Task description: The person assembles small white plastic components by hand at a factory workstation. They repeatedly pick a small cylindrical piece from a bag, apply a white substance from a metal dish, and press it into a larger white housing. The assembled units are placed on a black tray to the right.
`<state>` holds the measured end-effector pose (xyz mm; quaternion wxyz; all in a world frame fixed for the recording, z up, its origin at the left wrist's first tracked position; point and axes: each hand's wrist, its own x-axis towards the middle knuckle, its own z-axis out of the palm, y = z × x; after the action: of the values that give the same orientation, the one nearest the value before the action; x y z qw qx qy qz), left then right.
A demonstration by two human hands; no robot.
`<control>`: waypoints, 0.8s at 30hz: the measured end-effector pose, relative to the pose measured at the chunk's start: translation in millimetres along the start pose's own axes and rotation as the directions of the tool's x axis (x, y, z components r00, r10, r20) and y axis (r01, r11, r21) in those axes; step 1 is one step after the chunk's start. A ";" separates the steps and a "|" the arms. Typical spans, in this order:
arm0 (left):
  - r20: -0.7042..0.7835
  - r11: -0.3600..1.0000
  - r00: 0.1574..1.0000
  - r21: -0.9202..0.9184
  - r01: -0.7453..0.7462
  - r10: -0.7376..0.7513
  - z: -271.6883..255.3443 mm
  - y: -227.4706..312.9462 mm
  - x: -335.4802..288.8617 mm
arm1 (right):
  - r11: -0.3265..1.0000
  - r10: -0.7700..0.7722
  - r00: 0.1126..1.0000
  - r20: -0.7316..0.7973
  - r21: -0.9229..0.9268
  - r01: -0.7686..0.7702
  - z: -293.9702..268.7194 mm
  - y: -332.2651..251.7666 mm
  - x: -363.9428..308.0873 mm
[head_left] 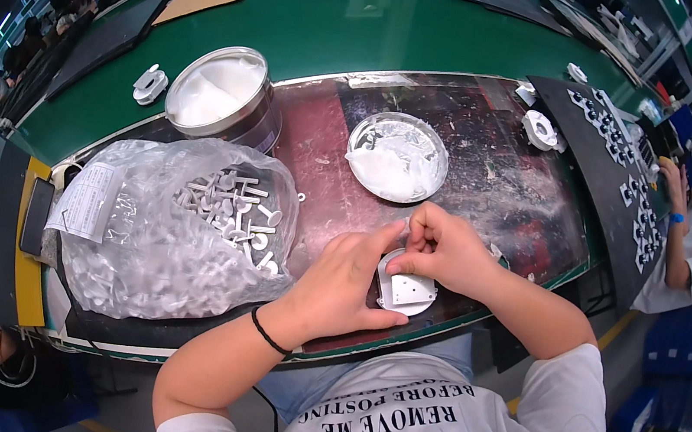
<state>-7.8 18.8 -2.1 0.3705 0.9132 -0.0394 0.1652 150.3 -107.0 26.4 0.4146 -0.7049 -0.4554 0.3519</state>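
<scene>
Item, lower centre of the frame: one white housing (411, 294), roundish base, flat squarish block with small holes on top, held just above or on the near edge of the surface (309, 128); I cannot tell which.

Item, my left hand (342, 277): thumb and fingers spread around the housing, gripping it from the left side.

Item, my right hand (446, 251): fingers curled in, thumb over the housing's upper edge; I cannot tell whether they pinch anything small.

Item, centre: round metal dish (391, 126), white paste inside.

Item, left of centre: large metal bucket (260, 128), white filling.

Item, left: clear plastic bag (135, 254), white label facing out, filled with white flat-headed pegs (229, 211).

Item, upper left: white fitting (151, 85), beside the bucket.

Item, upper right: round white part (539, 130), near a black board (577, 150) carrying rows of small white-and-dark pieces (646, 225).

Item, right edge: a co-worker's hand (674, 182), blue wristband.
</scene>
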 end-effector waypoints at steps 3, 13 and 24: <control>0.005 1.000 1.000 -0.010 -0.001 0.001 0.8 -1.8 -0.4 | 0.999 -0.004 1.000 -0.028 -0.039 0.003 -1.1 1.4 -1.9; -0.021 0.997 1.000 -0.078 0.006 -0.007 3.3 -2.3 -1.1 | 0.662 -0.499 0.862 0.085 -0.605 0.443 -17.1 -7.2 -30.6; -0.022 0.996 1.000 -0.091 -0.002 0.000 3.4 -3.4 -0.1 | 0.578 -0.542 0.829 0.139 -0.655 0.487 -14.5 -4.6 -35.6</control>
<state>-6.2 18.9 -6.7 0.4120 0.8935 -0.0432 0.1734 149.3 -143.0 40.7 0.2362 -0.6547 -0.7180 0.0026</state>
